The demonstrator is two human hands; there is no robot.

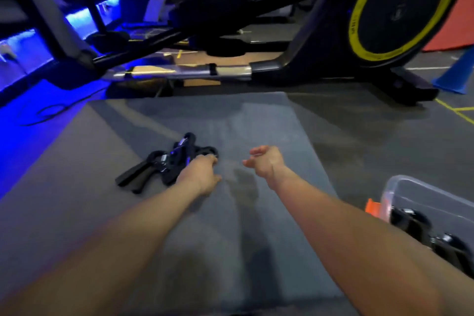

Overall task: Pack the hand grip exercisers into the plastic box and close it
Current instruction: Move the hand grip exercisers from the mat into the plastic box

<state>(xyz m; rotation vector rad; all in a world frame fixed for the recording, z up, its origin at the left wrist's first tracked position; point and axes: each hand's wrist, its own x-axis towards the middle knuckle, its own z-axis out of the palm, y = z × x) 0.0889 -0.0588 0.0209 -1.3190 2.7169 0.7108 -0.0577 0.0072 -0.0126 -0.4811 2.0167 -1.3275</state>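
Left of centre in the frame, on the grey mat [107, 213], lies a tangle of black grippers [164, 164], and the left hand [202, 174] is right on them. Its fingers reach into the right edge of the pile at the looped spring end; the view is blurred, so I cannot tell whether they have closed round anything. The right hand [266, 161] hovers just beside, near mid-frame, fingers loosely curled, holding nothing.

At the lower right edge sits the clear box [420, 192], lid off as far as I can see, an orange latch [372, 206] on its near side. Dark grippers [410, 222] are already inside, partly hidden behind the right forearm. So the packing looks partway done.

These should handle easily: stiff plastic handles, a steel spring, light enough for one hand. The pile looks interlocked, though, so a pull on one may drag its neighbours. My call: take a handle, or pinch both handles together, not the slippery coil.

An elliptical [384, 20] fills the upper frame, blue light glowing upper left.
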